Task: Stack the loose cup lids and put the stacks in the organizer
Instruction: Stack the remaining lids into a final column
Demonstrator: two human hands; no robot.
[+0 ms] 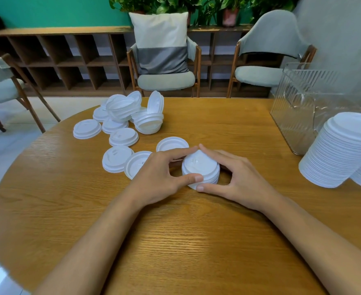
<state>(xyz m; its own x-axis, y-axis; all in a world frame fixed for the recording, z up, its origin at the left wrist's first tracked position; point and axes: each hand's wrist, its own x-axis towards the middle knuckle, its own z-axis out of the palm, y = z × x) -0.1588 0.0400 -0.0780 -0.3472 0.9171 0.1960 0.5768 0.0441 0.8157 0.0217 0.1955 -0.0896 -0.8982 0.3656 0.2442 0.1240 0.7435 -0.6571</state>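
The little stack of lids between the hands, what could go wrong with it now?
1. The small stack is held only at its rim by the fingers of the left hand and right hand. Lifted unevenly, it might slide apart.
2. The tall stack stands right by the clear organizer. Carrying lids there could bump it.
3. Lids tilted on edge in the loose pile might roll across the table.
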